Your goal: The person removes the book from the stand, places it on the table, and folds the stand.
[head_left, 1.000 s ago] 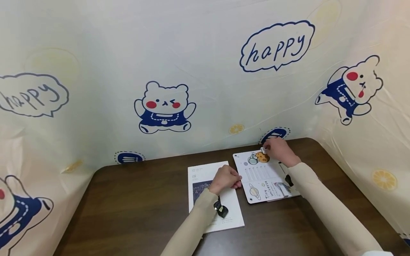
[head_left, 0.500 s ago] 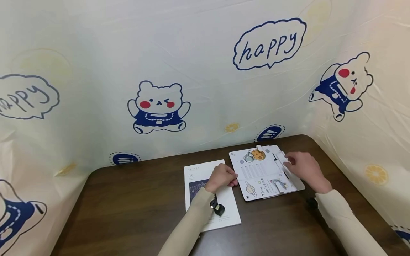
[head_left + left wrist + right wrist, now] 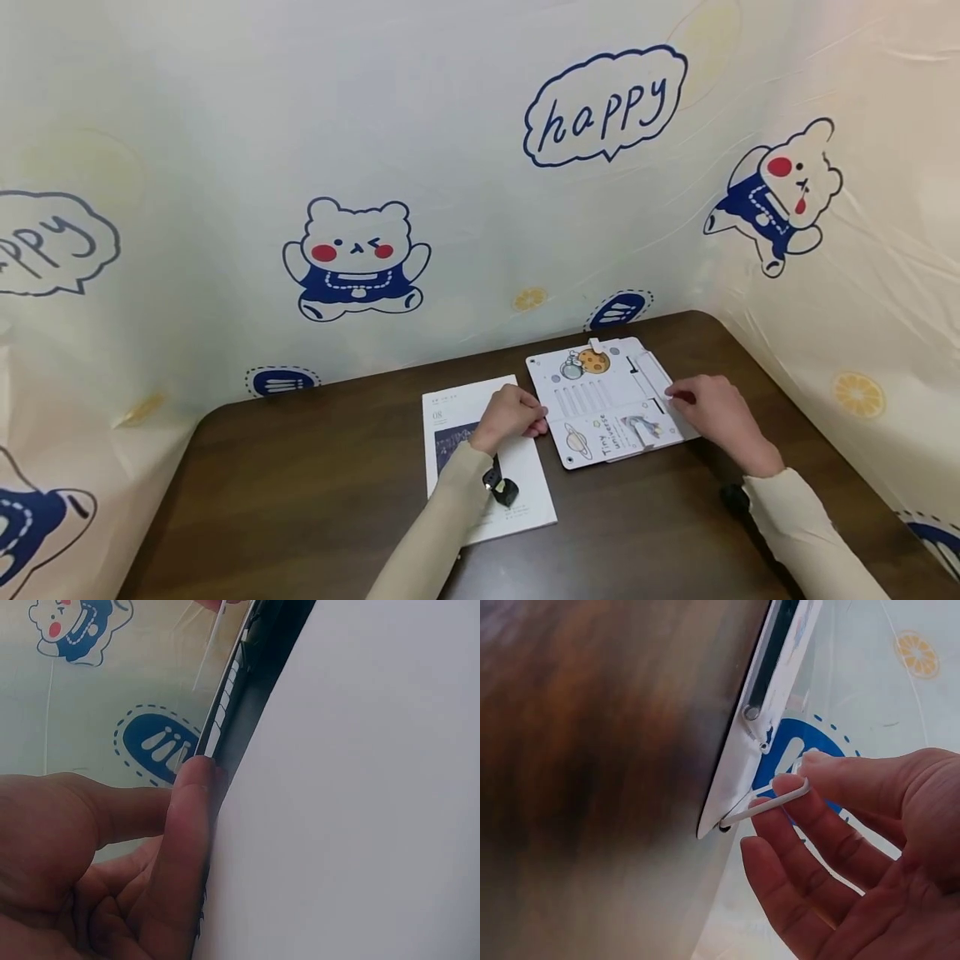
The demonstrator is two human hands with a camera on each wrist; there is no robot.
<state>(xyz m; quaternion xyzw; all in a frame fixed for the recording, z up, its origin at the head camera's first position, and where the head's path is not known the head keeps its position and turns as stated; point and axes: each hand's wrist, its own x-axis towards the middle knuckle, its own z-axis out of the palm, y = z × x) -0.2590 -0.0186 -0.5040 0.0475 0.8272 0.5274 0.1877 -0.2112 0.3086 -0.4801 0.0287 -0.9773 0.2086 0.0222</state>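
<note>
A white book stand with astronaut and planet drawings and "Tiny universe" lettering lies on the table, right of a white book. My left hand reaches over the book and holds the stand's left edge. In the left wrist view its fingers are bent against that edge. My right hand is at the stand's right side. In the right wrist view, its thumb and index finger pinch a thin white bent bar hinged to the stand. A small white clip projects at the stand's top edge.
The dark brown wooden table extends left and towards me. A printed curtain with bears and "happy" bubbles rises along the back and sides. Both wrists wear small black devices, such as the left wrist camera.
My right hand has left the clip at the stand's top edge, moved right and towards me, and taken the bar on the right side. The left hand stays at the left edge.
</note>
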